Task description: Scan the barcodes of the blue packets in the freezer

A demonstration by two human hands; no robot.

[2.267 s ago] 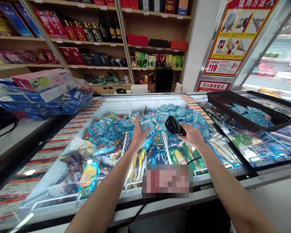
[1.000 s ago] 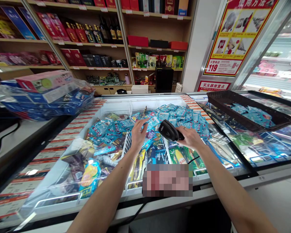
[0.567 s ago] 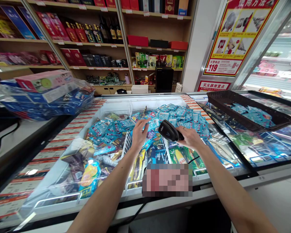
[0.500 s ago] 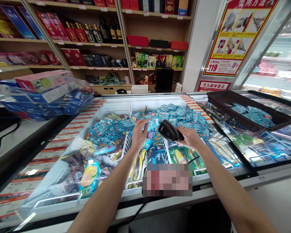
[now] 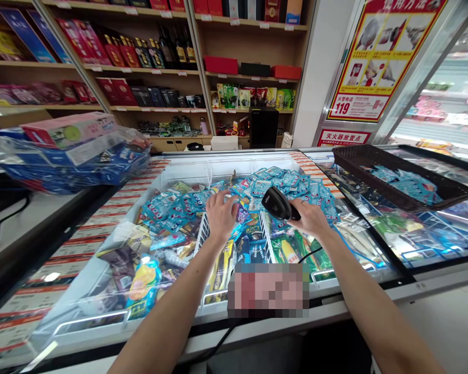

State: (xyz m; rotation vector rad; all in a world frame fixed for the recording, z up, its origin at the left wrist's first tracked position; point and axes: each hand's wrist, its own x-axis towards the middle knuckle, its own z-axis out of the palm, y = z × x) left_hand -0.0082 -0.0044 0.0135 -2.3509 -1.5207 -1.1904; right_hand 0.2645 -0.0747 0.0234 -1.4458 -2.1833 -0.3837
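Observation:
My right hand (image 5: 309, 215) is wrapped around the handle of a black handheld barcode scanner (image 5: 276, 203), whose head points to the left. A thin cable runs down from near this hand. To its left, my left hand (image 5: 220, 214) is over the near edge of the heaped small blue packets (image 5: 185, 208); its fingers are apart and slightly bent, with nothing visible in them. Whether its fingertips touch a packet I cannot tell. More blue packets (image 5: 292, 179) spread behind the scanner on the glass top of the chest freezer (image 5: 167, 169).
Wrapped ice creams (image 5: 144, 283) and white wire baskets (image 5: 203, 234) show through the glass. A dark basket (image 5: 448, 193) with blue packets stands at right. Boxes in clear plastic (image 5: 74, 156) lie at left. A pixelated object (image 5: 269, 291) sits at the front edge.
My left hand has moved slightly left and turned, its fingers more bent. My right hand and the scanner have shifted a little to the right.

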